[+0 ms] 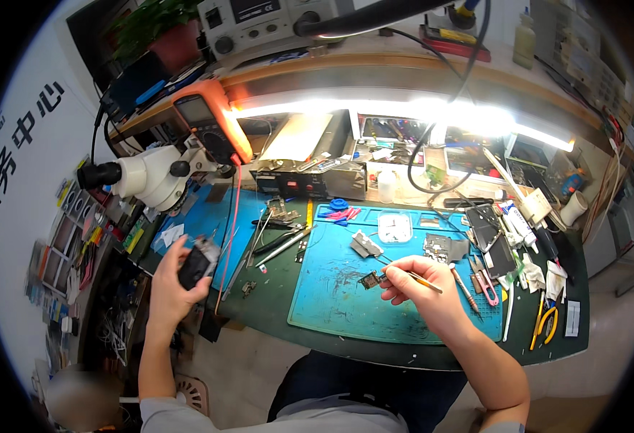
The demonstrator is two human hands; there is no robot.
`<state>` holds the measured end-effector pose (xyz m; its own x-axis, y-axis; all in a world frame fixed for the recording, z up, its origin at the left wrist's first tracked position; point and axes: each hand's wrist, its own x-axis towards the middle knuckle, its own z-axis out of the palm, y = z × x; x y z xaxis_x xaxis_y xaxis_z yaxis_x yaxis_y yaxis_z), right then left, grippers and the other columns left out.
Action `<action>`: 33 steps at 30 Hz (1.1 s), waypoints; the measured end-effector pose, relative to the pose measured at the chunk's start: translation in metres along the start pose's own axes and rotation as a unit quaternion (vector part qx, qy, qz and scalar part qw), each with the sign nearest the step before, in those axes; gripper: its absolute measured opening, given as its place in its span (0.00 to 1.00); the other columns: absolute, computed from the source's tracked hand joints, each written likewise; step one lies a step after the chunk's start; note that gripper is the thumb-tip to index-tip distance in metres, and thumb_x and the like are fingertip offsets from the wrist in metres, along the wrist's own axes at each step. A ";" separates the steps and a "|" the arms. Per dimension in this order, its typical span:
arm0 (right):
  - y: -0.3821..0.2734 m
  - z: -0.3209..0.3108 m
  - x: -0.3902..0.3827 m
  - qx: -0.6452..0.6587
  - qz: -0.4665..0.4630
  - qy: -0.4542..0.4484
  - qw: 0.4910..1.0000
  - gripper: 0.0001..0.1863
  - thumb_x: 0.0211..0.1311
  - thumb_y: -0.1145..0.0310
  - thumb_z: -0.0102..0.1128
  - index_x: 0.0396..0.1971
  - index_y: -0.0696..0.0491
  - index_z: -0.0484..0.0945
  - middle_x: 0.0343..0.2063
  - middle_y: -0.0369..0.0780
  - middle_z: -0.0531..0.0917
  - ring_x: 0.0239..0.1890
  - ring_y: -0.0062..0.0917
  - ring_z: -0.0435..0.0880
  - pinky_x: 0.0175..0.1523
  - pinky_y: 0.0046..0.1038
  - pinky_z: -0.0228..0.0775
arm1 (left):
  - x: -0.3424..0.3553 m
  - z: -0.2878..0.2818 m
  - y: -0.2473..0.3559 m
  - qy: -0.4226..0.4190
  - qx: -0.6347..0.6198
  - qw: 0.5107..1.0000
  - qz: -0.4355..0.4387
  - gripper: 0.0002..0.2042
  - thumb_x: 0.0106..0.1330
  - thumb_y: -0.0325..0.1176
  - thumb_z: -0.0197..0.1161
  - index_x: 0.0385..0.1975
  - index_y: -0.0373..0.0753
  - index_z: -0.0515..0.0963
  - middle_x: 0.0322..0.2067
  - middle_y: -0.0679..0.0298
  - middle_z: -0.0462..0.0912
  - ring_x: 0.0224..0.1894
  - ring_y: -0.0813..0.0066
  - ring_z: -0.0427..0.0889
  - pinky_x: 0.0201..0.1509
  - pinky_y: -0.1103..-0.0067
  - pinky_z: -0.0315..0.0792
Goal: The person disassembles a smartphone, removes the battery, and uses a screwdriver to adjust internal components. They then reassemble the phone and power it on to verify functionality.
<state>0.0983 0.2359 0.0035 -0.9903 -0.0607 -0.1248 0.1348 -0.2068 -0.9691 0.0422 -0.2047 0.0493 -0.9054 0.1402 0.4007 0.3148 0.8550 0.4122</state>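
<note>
The right hand [419, 287] is nearest, positioned over the near right part of a blue rubber work mat [346, 303] that lies on a dark green bench top [273, 310]. Its fingers are curled closed around a pair of thin metal tweezers with a yellow handle [412, 276]. The tweezer tips point left and grip a small dark rectangular electronic component [369, 280], which is held just above the mat surface.

The left hand [175, 283] is raised off the near left edge of the bench, well apart from the right hand. Its fingers are wrapped closed around a small black and silver box-shaped device [198, 263], held tilted.

Just right of the left hand, a thin red test lead [228, 231] runs from near to far across the bench. Between the two hands, on the green surface, lie several slim metal hand tools [282, 247]. On the far part of the mat sits a small clear square plastic tray [394, 227], with grey metal parts [365, 244] just left of it.

At the near right bench edge lies a pair of yellow-handled cutters [545, 322].

Farther left stands a white stereo microscope [147, 175]. An orange-cased digital multimeter [208, 124] leans behind it, under a bright strip light [403, 110] fixed below a wooden shelf [374, 68].
</note>
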 end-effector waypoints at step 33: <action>-0.005 -0.004 0.000 0.073 0.049 -0.004 0.996 0.16 0.77 0.63 0.66 0.50 0.62 0.85 0.40 0.43 0.90 0.38 0.23 0.91 0.43 0.25 0.82 | 0.249 0.154 0.112 0.086 0.115 0.935 0.323 0.27 0.71 0.49 0.66 0.60 0.33 0.78 0.53 0.44 0.84 0.55 0.47 0.82 0.61 0.58 0.76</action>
<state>0.0976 0.2409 0.0078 -0.9722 -0.0942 -0.2145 0.2340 -0.3397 -0.9110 -0.1921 0.0026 0.0694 -0.4812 0.5997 0.6394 0.6929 0.7070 -0.1417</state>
